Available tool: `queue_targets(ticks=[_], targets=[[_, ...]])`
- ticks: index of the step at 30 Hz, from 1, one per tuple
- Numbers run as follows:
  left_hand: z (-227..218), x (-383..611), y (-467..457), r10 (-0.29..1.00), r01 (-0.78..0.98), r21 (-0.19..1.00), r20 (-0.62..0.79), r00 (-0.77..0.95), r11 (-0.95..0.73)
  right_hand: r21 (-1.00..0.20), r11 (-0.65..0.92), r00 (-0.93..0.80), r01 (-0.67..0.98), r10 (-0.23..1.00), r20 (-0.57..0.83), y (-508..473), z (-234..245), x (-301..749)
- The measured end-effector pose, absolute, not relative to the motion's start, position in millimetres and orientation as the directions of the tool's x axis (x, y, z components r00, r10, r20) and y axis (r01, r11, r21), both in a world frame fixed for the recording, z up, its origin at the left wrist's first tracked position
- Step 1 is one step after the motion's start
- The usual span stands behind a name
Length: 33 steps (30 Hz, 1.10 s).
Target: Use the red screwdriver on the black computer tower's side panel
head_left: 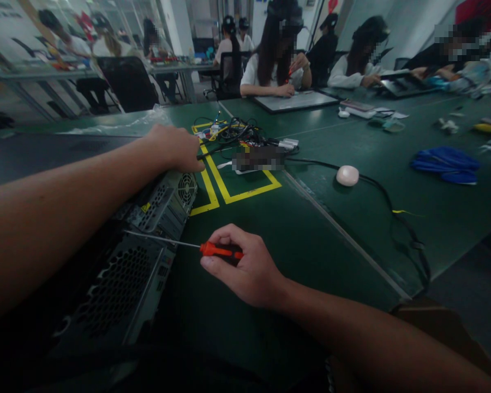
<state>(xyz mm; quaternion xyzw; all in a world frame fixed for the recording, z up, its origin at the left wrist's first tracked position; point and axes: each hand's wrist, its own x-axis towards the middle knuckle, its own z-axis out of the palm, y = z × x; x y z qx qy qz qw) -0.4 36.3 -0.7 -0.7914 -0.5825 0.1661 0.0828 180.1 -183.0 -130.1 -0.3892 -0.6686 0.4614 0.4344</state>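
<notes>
A computer case (163, 213) lies on the left of the table, with its vented metal panel and round fan grille facing right. In my right hand (253, 267) is a red and black screwdriver (221, 250), its fingers closed round the handle. The long thin shaft points left, and its tip is over the case's metal panel. My left hand (175, 146) reaches across the case to its far corner, fingers curled and pressed together. A black cable end shows beside those fingers; whether they grip it or the case edge I cannot tell. My left forearm hides part of the case.
Behind the case, a tangle of cables (241, 131) lies on the green table (311, 218) by yellow tape (251, 193). To the right are a pale rounded object (347, 176) on a black cable and blue cloth (445, 164). Several people work beyond.
</notes>
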Motion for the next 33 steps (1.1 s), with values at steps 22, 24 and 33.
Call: queue_targets(ticks=[22,24,33], targets=[[-4.8,-6.9,45.1,0.941,0.905,-0.264,-0.149,0.304,-0.334,-0.97,0.237,-0.364,0.055,0.909,0.201,-182.6,-131.0,179.7],[-4.1,-5.8,42.6,0.947,0.907,-0.278,-0.141,0.289,-0.318,-0.974,0.221,-0.356,0.058,0.916,0.186,-182.9,-130.4,179.9],[7.0,7.8,18.9,0.947,0.841,-0.436,-0.173,0.27,-0.32,-0.965,0.25,-0.347,0.074,0.914,0.21,-182.7,-133.6,178.8]])
